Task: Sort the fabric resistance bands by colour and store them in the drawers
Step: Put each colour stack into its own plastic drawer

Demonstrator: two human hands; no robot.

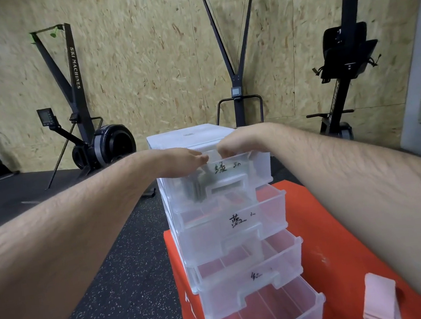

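Stack of pale pink folded fabric bands (379, 300) sits on the red padded surface (348, 221) at the near right, well apart from the drawers, so that colour isn't stored yet. The translucent white plastic drawer unit (192, 134) has all four drawers pulled out like steps. The bottom drawer (269, 318), third drawer (250, 280) and second drawer (232, 226) seem to show only red through their dividers, no bands that can be made out. The top drawer (233, 172) has dark greenish bands (196, 188) standing behind its front, so one colour looks at least partly in.

Rough guess: early to middle, with the pink lot left to do. The left hand (188, 162) and right hand (231, 145) are both at the top drawer's far rim, fingers curled down inside. The fingertips are hidden, so there's no telling if either pinches a band. The handwritten labels are too blurry to read, and the frame edge cuts off the bottom drawer. Black ski machines (231, 48) line the chipboard wall (136, 61) behind.
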